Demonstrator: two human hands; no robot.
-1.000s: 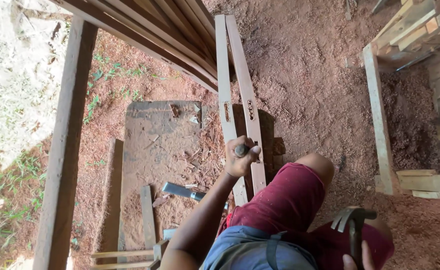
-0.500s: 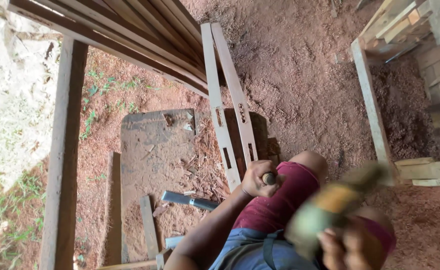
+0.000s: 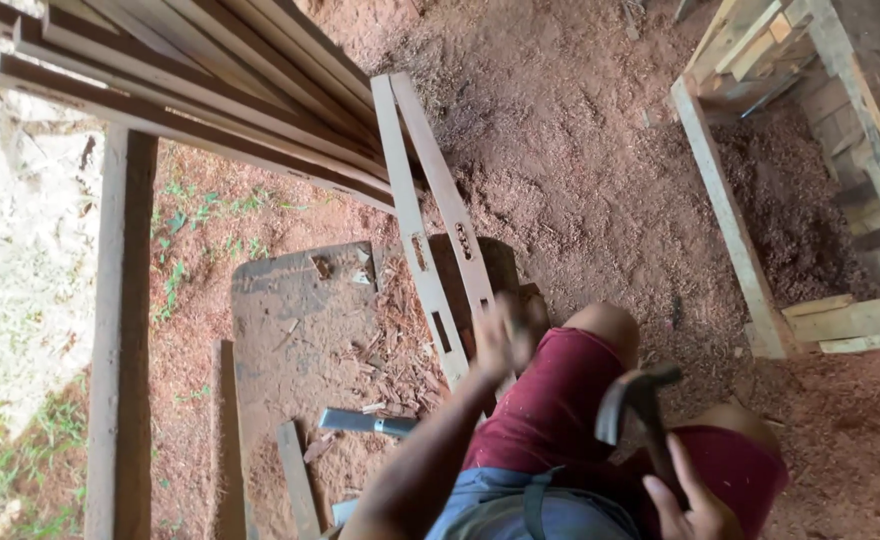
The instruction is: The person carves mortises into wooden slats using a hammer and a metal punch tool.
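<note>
Gripping a claw hammer by its handle in the right hand, lower right, head raised above the knee in maroon shorts. Left hand blurred, pressed on the near end of two mortised wooden slats; closed or released cannot be told. Slats resting on a dark wood block beside a flat board strewn with chips. Chisel lying on that board. Further off, stacked planks upper left, wooden frame right, on red dirt ground.

Bare dirt free rt of slats, knee blocks near side
</note>
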